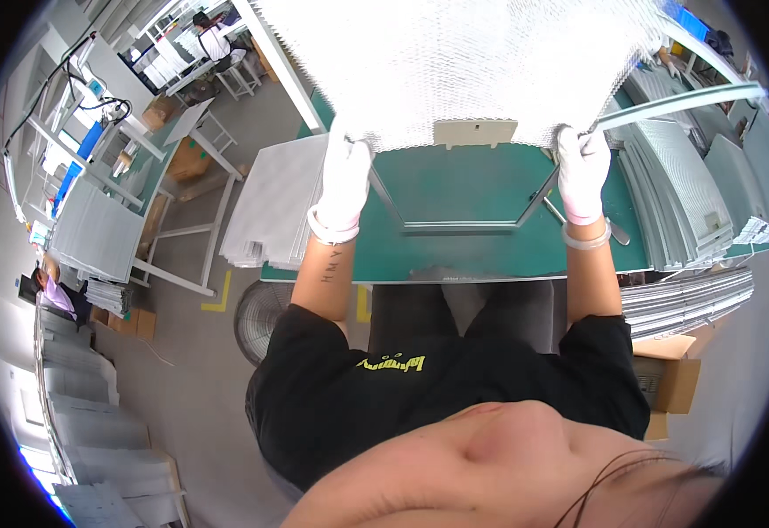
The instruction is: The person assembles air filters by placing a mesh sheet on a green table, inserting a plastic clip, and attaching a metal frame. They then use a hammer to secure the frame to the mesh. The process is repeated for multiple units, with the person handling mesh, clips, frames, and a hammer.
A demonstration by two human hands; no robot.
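Up in front of me is a large white mesh sheet (455,62), its far part washed out by glare. My left hand (347,176), in a white glove, is closed on its left near corner. The gloved right hand (583,172) grips the right near corner. A beige plate (455,134) shows at the mesh's near edge. Below it, a thin grey metal frame (459,227) is over the green table (481,185); its sides run up towards my hands, and I cannot tell whether the fingers touch them.
White panels (274,194) are stacked left of my left hand, and more mesh panels (679,189) on the right. A flat metal tool (618,232) lies near my right wrist. A long pale bar (684,103) extends rightward there. A fan (257,317) stands below left; cardboard boxes (677,385) below right.
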